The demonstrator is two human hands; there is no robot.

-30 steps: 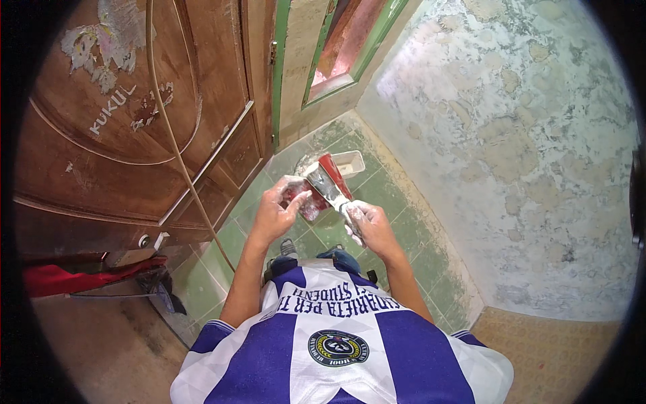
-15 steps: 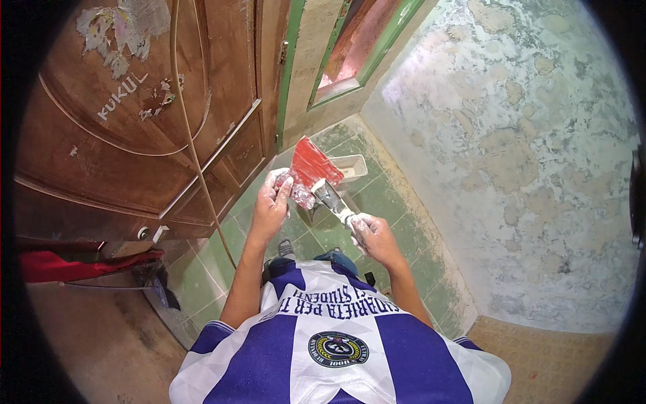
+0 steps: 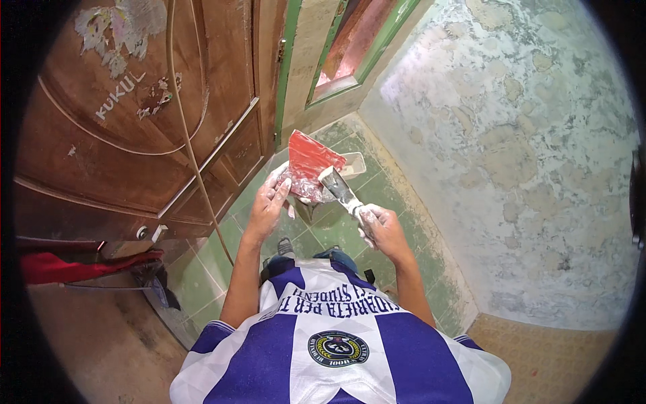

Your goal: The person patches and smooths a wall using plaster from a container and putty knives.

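Shifted up and to the right since half a second ago, in the head view: the scraper [image 3: 342, 190], blade now just by the lower right edge of the red spreader [image 3: 313, 153]. Turned a touch as well, that red spreader, now showing more white smear along its lower part. Over to the left hand [image 3: 268, 198]: thumb and fingers pinched narrow on the spreader's lower left side, dusted white. Across to the right hand [image 3: 378, 225]: curled shut around the scraper's handle, blade aimed up and left, paste caked near the neck. Contact between blade and spreader? Cannot tell from this angle. Both tools up off the green tiled floor [image 3: 431, 259], in front of the body, with a pale tray [image 3: 362, 163] beyond, partly behind the spreader. Off to the left, a brown door [image 3: 128, 185]; to the right, a patchy wall [image 3: 511, 148]. Looking, by best judgement, like mid-step: working white paste between the two tools. Needed for any next pass: a steady spreader, a shallow blade angle, and a clear path past those left fingertips.
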